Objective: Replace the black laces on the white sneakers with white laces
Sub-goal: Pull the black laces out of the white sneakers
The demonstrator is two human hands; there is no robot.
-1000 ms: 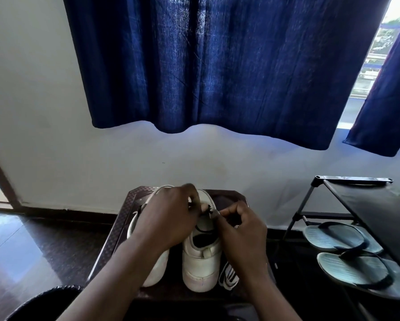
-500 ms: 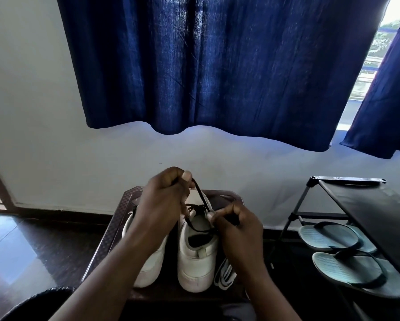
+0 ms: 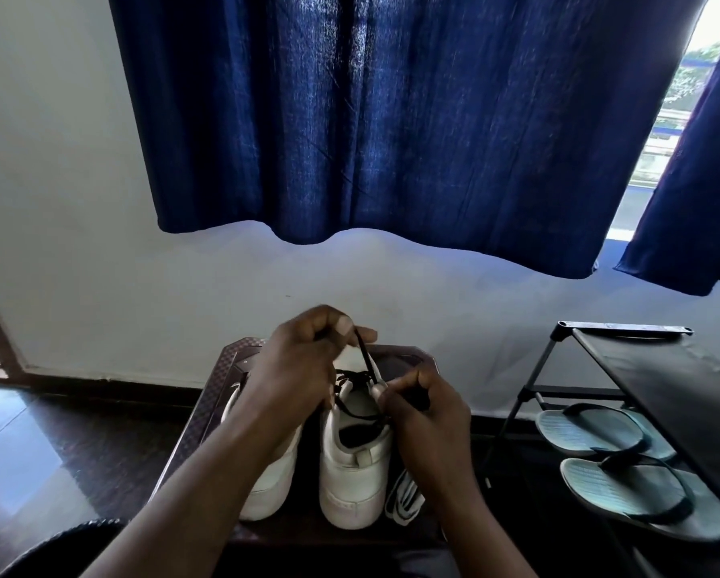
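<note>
Higher than a moment ago, the left hand (image 3: 295, 369) has drawn the thin black lace (image 3: 364, 353) up from the white leather sneaker (image 3: 352, 477), fingers pinching it at twelve o'clock of the shoe. The right hand (image 3: 427, 413) curls its fingers on that sneaker's eyelet edge, steadying it on the dark brown worktop (image 3: 224, 371). Folded white laces (image 3: 404, 498) lie at four o'clock, just beside its heel. A sharp tug could snag an eyelet and tip the shoe.
</note>
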